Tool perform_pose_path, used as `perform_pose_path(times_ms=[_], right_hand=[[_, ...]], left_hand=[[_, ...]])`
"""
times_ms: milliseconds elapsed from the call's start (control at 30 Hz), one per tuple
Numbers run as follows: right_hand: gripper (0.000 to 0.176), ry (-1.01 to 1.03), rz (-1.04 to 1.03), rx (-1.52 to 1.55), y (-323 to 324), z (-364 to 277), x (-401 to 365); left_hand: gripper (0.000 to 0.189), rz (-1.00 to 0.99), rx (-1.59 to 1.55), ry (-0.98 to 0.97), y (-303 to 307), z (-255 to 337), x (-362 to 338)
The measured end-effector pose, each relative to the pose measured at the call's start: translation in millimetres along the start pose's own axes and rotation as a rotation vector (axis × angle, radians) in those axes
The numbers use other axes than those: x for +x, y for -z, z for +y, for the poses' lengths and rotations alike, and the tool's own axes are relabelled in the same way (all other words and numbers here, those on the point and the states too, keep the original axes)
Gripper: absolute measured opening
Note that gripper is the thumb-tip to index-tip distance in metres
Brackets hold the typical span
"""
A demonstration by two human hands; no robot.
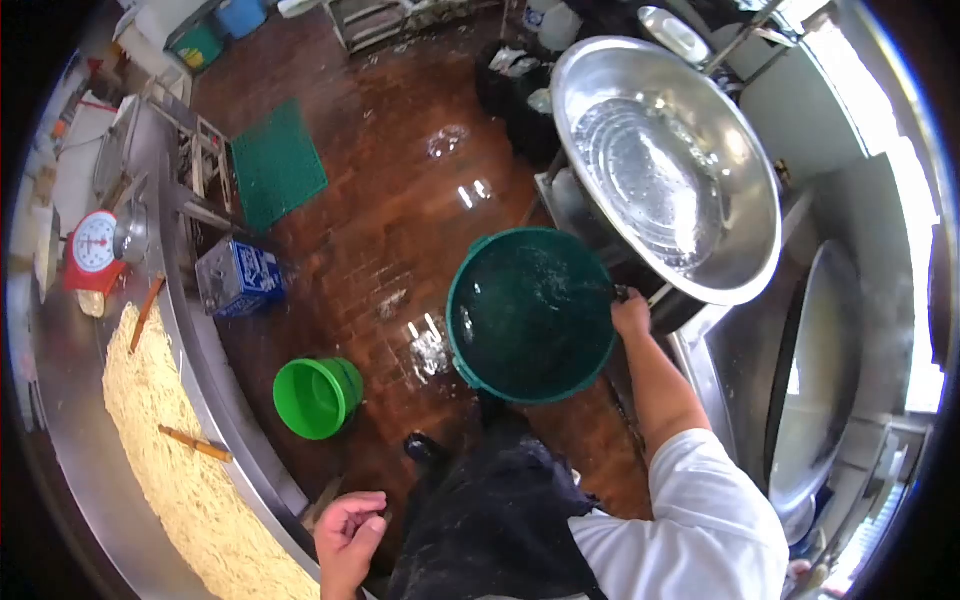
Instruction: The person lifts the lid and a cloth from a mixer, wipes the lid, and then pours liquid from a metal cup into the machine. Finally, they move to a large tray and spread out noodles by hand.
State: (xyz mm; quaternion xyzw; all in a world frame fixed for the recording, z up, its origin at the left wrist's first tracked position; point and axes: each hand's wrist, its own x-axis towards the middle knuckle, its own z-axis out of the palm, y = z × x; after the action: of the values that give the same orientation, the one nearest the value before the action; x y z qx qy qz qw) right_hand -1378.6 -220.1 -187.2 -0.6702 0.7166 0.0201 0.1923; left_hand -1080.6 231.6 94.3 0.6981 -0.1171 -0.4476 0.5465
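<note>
Head view: single picture, looking down from above.
Right hand (632, 312): closed on the far rim of the dark green bucket (530, 315), arm stretched out in a white sleeve (690, 520).
Dark green bucket: one, held up above the wet brick floor (400, 200), mouth tipped towards the camera, inside wet, rim just beside the steel basin.
Steel basin (665, 165): one, large and round, water in it, just beyond the right hand.
Second steel pan (815, 370): one, to the right of the right arm.
Left hand (350, 525): fingers curled in loosely, nothing seen in it, close to the desk edge, well apart from the bucket.
Desk (70, 400): steel, left of the left hand.
Noodles (170, 450): one long pale heap on the desk.
Wooden sticks: two, one (195, 442) on the heap, one (146, 312) at its far end.
Red scale (95, 250): one, white dial, figures too small to read.
Blue box (240, 278): one, beyond the left hand, white print on it, not legible.
Small green bucket (318, 397): one, on the floor between the two hands.
Green mat (278, 162): one, far across the floor.
Black apron (490, 510): between the hands.
</note>
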Motion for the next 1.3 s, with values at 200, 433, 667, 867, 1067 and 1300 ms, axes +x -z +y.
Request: perform_pose_path(times_ms=[200, 433, 667, 867, 1067, 1300], right_hand=[[0.052, 0.066, -0.080, -0.238, -27, 36, 57], [0.062, 0.125, -0.097, -0.443, -24, 49, 73], [0.063, 0.027, -0.100, -0.473, -36, 48, 88], [0.058, 0.006, -0.030, -0.451, -50, 53, 98], [0.043, -0.297, -0.367, 0.081, -35, 48, 83], [0.030, -0.053, -0.793, 0.252, -111, 79, 84]], left_hand=[[0.022, 0.054, 0.097, 0.127, -18, 1, 17], [0.020, 0.129, 0.186, 0.106, -22, 12, 31], [0.022, 0.190, 0.161, 0.160, -27, 12, 29], [0.022, 0.181, 0.147, 0.159, -37, 12, 31], [0.020, 0.134, 0.246, 0.129, -33, 12, 31], [0.026, 0.150, 0.239, 0.072, -35, 13, 20]])
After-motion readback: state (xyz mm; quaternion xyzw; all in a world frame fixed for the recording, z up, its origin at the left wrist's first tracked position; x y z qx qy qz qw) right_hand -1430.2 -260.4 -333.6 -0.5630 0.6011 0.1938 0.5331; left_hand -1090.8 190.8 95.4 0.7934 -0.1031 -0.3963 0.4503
